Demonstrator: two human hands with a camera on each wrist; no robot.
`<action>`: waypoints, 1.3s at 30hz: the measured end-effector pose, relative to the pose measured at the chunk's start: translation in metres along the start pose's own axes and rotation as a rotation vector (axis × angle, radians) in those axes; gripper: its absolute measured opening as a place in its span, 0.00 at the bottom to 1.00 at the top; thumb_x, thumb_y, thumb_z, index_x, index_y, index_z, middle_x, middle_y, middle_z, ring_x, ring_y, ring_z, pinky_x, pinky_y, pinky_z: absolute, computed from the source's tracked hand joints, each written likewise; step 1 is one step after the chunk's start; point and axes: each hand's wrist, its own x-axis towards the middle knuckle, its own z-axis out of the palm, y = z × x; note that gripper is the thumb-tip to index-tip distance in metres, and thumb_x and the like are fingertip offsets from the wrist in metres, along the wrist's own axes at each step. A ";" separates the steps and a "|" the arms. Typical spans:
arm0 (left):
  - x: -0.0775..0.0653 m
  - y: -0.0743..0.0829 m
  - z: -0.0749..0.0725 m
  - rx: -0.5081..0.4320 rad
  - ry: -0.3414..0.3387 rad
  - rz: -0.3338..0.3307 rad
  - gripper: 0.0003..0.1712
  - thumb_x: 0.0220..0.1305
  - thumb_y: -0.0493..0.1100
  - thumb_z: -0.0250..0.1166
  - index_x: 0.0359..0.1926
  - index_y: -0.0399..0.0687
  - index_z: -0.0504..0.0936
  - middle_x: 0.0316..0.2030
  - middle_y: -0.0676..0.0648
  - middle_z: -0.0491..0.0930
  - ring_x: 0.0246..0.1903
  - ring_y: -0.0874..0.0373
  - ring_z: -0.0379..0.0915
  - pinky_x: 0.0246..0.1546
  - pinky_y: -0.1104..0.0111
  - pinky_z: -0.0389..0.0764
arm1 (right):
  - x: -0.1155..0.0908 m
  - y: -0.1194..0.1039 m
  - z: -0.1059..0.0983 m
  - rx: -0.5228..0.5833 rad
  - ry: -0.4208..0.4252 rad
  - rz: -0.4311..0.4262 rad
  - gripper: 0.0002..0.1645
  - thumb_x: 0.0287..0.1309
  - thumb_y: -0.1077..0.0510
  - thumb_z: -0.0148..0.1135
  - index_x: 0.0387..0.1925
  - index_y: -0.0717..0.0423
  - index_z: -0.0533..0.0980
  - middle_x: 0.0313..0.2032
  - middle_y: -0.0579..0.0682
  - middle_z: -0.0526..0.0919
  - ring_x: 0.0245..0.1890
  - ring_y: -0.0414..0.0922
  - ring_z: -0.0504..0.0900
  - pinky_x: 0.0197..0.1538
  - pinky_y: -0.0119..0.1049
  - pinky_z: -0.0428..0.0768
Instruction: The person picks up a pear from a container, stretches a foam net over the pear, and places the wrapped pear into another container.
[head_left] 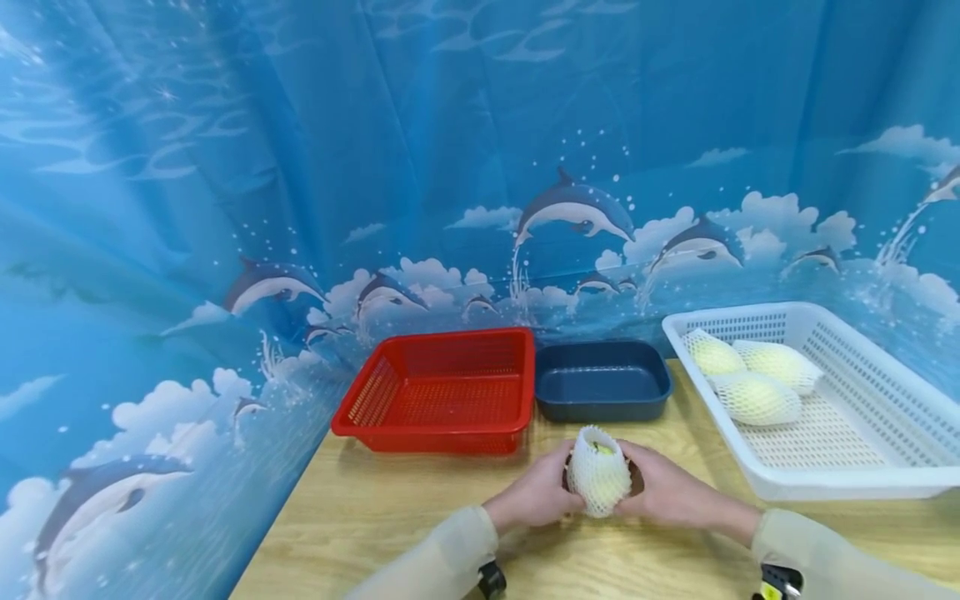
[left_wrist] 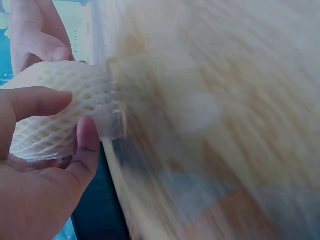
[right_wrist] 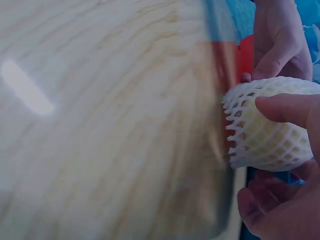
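Observation:
A pale yellow fruit in a white foam net (head_left: 599, 475) is held between both hands above the front part of the table. My left hand (head_left: 542, 487) grips its left side, thumb toward me. On the other side, my right hand (head_left: 658, 487) holds it with the thumb on the near face. The sleeve's open end faces up, and a bit of the fruit's top shows inside. In the left wrist view, thumb and fingers curl about the netting (left_wrist: 50, 110). The right wrist view has the thumb pressed on the net (right_wrist: 272, 127), fingers beneath it.
A red plastic basket (head_left: 450, 430) stands at the back left of the wooden table (head_left: 375, 508). Beside it sits a dark blue tray (head_left: 600, 412). To the right, a white basket (head_left: 847, 482) contains 3 netted fruits (head_left: 757, 398). A dolphin-print curtain (head_left: 480, 125) hangs behind.

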 end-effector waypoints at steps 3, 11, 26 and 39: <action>0.000 0.002 -0.004 -0.124 0.000 0.028 0.46 0.49 0.24 0.68 0.70 0.47 0.65 0.51 0.49 0.79 0.42 0.68 0.75 0.43 0.75 0.79 | 0.002 -0.005 -0.005 0.008 0.008 0.005 0.54 0.41 0.54 0.79 0.70 0.59 0.64 0.60 0.60 0.77 0.54 0.54 0.79 0.53 0.39 0.81; -0.001 0.006 -0.008 -0.196 0.031 0.085 0.41 0.52 0.27 0.65 0.68 0.45 0.66 0.44 0.52 0.78 0.38 0.68 0.72 0.37 0.76 0.79 | 0.002 -0.013 -0.011 0.226 -0.011 0.042 0.59 0.47 0.59 0.76 0.74 0.68 0.51 0.58 0.66 0.75 0.54 0.54 0.80 0.52 0.32 0.82; -0.007 0.017 0.000 -0.076 0.157 0.069 0.52 0.40 0.49 0.84 0.68 0.62 0.69 0.53 0.60 0.69 0.53 0.67 0.67 0.59 0.68 0.72 | -0.006 -0.018 -0.010 0.309 0.004 0.013 0.55 0.54 0.58 0.74 0.73 0.70 0.52 0.60 0.69 0.73 0.53 0.33 0.79 0.55 0.31 0.81; -0.010 0.013 -0.012 -0.354 -0.039 0.124 0.45 0.46 0.29 0.73 0.67 0.49 0.69 0.49 0.54 0.73 0.41 0.67 0.75 0.40 0.72 0.84 | -0.009 -0.027 -0.020 0.406 -0.088 0.053 0.52 0.62 0.60 0.66 0.75 0.72 0.45 0.60 0.71 0.73 0.54 0.35 0.79 0.53 0.35 0.82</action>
